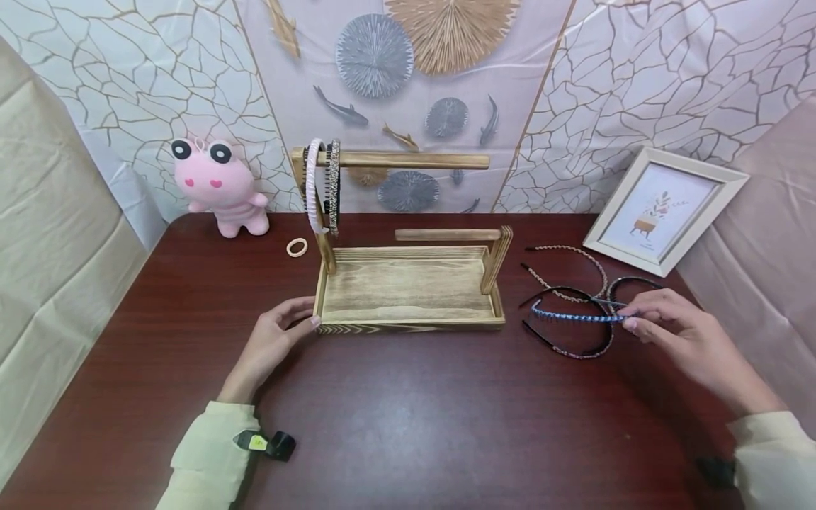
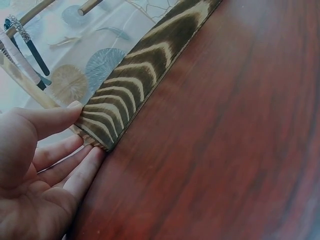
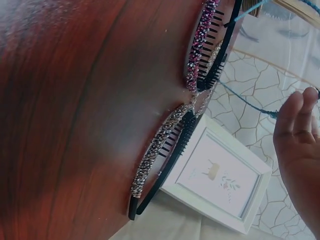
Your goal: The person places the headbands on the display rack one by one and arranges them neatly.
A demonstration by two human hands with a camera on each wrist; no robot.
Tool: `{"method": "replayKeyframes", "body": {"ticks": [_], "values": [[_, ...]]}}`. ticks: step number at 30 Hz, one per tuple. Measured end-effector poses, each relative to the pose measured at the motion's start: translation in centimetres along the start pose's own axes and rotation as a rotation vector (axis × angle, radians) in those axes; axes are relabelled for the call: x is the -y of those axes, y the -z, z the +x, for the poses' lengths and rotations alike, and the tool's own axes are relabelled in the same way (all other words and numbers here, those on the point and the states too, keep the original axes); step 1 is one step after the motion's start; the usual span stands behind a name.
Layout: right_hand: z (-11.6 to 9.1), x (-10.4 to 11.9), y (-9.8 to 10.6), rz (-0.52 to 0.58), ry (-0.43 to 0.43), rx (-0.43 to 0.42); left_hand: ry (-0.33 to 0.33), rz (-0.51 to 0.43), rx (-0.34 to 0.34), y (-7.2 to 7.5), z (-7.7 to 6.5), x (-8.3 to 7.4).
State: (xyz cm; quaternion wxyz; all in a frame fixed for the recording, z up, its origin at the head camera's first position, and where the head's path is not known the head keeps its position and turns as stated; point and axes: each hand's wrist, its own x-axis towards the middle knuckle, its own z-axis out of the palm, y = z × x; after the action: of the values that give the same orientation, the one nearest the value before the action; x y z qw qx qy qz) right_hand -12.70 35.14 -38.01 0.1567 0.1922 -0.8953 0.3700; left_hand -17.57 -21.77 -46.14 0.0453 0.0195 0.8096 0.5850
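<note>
At its front left corner, the wooden headband rack (image 1: pixel 408 326) is pinched by my left hand (image 1: pixel 273 341), thumb on the front face and fingers at the end (image 2: pixel 55 155). Two headbands hang on the rack's upper bar: a white wrapped one (image 1: pixel 312 185) and a glittery toothed one (image 1: pixel 334 188). My right hand (image 1: pixel 691 340) pinches a blue headband (image 1: pixel 570 316) by its curve, lifted above others on the table. Below it lie a purple-glitter headband (image 3: pixel 197 47), a silver-glitter toothed one (image 3: pixel 156 150) and a thin gold one (image 1: pixel 604 268).
A pink plush toy (image 1: pixel 219 188) sits at the back left, with a small cream ring (image 1: pixel 296 247) near it. At the back right a white picture frame (image 1: pixel 666 209) leans near the cloth wall. The rack's lower bar (image 1: pixel 446 234) stands on its right side.
</note>
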Motion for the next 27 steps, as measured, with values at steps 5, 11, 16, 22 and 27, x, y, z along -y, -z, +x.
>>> {"method": "replayKeyframes", "body": {"ticks": [5, 11, 16, 22, 27], "values": [[0.5, 0.5, 0.1, 0.027, -0.053, -0.031, 0.007, 0.004, 0.003, 0.0, -0.1, -0.2], [0.8, 0.8, 0.4, 0.045, -0.108, -0.037, 0.009, 0.000, 0.003, -0.1, -0.1, -0.3], [1.1, 1.0, 0.7, -0.027, -0.104, -0.065, 0.006, 0.005, 0.001, 0.0, -0.1, -0.3], [1.5, 1.4, 1.0, -0.010, -0.153, -0.066, -0.006, -0.007, -0.001, 0.0, 0.0, -0.1], [1.7, 2.0, 1.5, 0.005, -0.254, -0.041, -0.018, -0.011, -0.003, 0.0, 0.0, 0.1]]}}
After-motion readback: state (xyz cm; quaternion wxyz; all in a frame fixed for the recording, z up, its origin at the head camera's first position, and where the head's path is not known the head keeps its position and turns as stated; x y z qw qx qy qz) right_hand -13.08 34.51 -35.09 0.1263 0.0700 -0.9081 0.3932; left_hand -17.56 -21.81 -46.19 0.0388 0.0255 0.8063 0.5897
